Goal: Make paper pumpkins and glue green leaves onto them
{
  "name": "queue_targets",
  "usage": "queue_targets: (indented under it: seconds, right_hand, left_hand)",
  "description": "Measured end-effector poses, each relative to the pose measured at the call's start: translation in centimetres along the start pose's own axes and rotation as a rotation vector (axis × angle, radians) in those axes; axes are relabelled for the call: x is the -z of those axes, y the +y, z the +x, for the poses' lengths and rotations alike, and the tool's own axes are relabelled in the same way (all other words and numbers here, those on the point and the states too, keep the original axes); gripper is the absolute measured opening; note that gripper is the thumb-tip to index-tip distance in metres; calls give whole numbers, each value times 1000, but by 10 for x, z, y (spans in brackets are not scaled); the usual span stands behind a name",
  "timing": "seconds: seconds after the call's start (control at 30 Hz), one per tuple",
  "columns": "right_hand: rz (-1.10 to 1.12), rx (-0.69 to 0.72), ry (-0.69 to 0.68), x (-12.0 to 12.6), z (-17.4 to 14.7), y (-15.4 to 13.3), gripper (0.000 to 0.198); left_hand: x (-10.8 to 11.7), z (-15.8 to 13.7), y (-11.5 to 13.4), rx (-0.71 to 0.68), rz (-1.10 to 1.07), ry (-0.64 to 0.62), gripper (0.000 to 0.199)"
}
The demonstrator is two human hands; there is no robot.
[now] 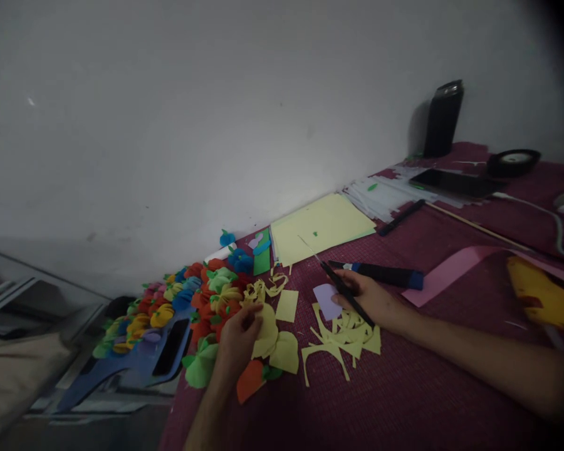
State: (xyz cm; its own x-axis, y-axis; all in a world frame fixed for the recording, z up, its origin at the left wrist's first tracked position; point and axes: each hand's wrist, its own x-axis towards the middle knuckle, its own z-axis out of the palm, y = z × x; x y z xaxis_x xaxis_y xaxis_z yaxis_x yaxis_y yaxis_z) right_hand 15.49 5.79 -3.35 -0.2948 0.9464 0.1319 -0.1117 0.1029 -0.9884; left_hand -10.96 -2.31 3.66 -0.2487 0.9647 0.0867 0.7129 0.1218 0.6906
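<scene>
My left hand is closed, thumb and fingers drawn together at the edge of a rounded yellow paper piece. Another yellow cutout lies beside it, with an orange paper piece nearer me. In my right hand is a slim black-handled tool, its thin metal tip pointing away to the left; its exact kind is unclear. Below that hand lie a small lilac paper piece and a heap of curved yellow paper offcuts. A small yellow rectangle rests between the hands.
Many colourful paper pumpkin shapes crowd the left edge, some on a blue board. Yellow sheets lie by the wall. A black-and-blue tool, pink strip, yellow glue gun, phone and dark can are rightward.
</scene>
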Motion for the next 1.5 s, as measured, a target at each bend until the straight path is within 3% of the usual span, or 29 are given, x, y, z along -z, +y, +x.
queue_targets:
  seconds: [0.2, 0.4, 0.6, 0.73, 0.87, 1.07, 1.27, 1.4, 1.5]
  right_hand:
    - [26, -25, 11, -2, 0, -1, 38]
    - [45, -41, -11, -1, 0, -4, 40]
    - [57, -40, -11, -2, 3, 0, 41]
    - [32, -35, -2, -1, 2, -4, 39]
    - [30, -21, 10, -1, 1, -8, 35]
    - [61, -31, 32, -2, 0, -11, 32]
    - [108, -33, 45, -4, 0, -17, 35]
    - [103, -21, 51, -6, -2, -19, 38]
    - [58, -10, 82, -5, -2, -19, 37]
  left_hand:
    - [-4, -11, -28, 1, 366, 0, 34]
    - [-17, -24, -4, -62, 651, 8, 42]
    - [-55, -1, 23, -217, 698, -122, 43]
    - [-71, 20, 25, -200, 709, -172, 45]
    - [-73, 29, 21, -141, 696, -195, 38]
    - [-63, 35, 29, -38, 511, -106, 29]
    - [-53, 22, 48, 10, 55, -20, 36]
    - [-80, 2, 61, 43, -233, -70, 32]
    - [-109, -10, 69, 77, -452, -145, 41]
